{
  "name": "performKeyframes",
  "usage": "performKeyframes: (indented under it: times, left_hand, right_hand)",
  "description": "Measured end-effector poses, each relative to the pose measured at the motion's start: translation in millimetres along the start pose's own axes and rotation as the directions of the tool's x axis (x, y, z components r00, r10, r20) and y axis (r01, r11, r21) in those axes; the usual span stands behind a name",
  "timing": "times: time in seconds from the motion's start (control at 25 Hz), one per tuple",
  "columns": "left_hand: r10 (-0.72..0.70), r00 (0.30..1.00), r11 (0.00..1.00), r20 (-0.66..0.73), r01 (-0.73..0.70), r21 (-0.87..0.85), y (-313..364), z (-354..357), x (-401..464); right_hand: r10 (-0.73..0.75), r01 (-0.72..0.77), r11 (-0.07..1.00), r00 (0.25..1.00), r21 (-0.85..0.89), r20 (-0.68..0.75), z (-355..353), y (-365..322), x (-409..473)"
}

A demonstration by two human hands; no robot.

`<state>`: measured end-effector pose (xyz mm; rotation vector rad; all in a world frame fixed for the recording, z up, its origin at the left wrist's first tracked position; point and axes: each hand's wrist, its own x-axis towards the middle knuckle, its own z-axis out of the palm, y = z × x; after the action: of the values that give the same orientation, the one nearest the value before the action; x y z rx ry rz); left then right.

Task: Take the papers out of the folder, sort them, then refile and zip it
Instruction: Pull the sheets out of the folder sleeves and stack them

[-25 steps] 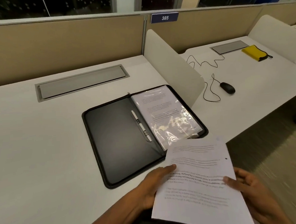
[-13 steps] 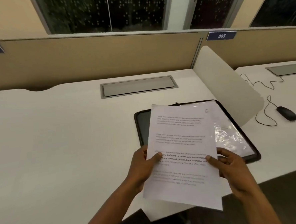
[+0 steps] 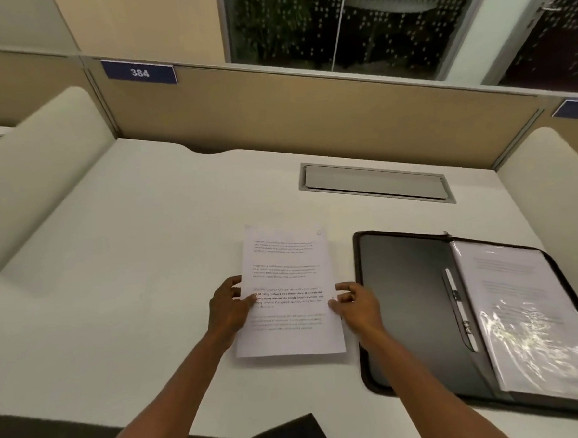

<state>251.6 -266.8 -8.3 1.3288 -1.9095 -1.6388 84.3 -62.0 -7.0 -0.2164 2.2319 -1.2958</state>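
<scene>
I have one printed sheet (image 3: 287, 293) between my two hands, lying flat on the white surface (image 3: 116, 297). My left hand (image 3: 227, 309) pinches its left edge, thumb on top of the text. My right hand (image 3: 355, 302) pinches the right edge, fingers curled at the margin. The sheet is thin white paper with four blocks of small type; one block holds a few bold lines, but the print is too blurred for me to read.

At three o'clock from the sheet, just beside my right hand, lies one folder (image 3: 408, 306), open flat: black, rectangular with rounded corners, a zip track running round its rim. Its left half is smooth dark lining. A pale clip bar (image 3: 459, 310) runs along the spine. The right half carries glossy clear plastic sleeves (image 3: 530, 315) with printed pages inside; I think several, though I cannot count them.

At twelve o'clock sits one grey metal hatch (image 3: 376, 183) set into the surface. At eleven o'clock, a blue label (image 3: 139, 72) on the tan partition reads "384".
</scene>
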Motion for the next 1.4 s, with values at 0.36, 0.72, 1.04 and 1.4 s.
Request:
performKeyframes:
  times: [0.36,0.72,1.04,1.4]
  left_hand:
    - [0.128,0.985,0.912,-0.113,-0.072,0.403,-20.4,7.6,21.9]
    - [0.379,0.918,0.885,-0.112,-0.325,0.333,-8.7,69.2,-52.0]
    - [0.502,0.787,0.800,0.359,-0.580,0.155,31.1,203.0,-121.4]
    - [0.345,0.792,0.917,0.504,-0.400,0.000,90.8,280.1,-139.9]
  right_hand:
    - [-0.228,0.211,0.942,0.973,-0.260,-0.036,12.3,10.9,7.1]
    - [0.047,-0.230,0.962,0.668,-0.146,-0.743,-208.8,97.6,-34.9]
    - [0.061,-0.432,0.772,0.780,-0.466,-0.623,-276.0,177.6,-35.8]
    - [-0.412,0.202,0.888,0.750,-0.414,-0.517,-219.2,126.9,-48.8]
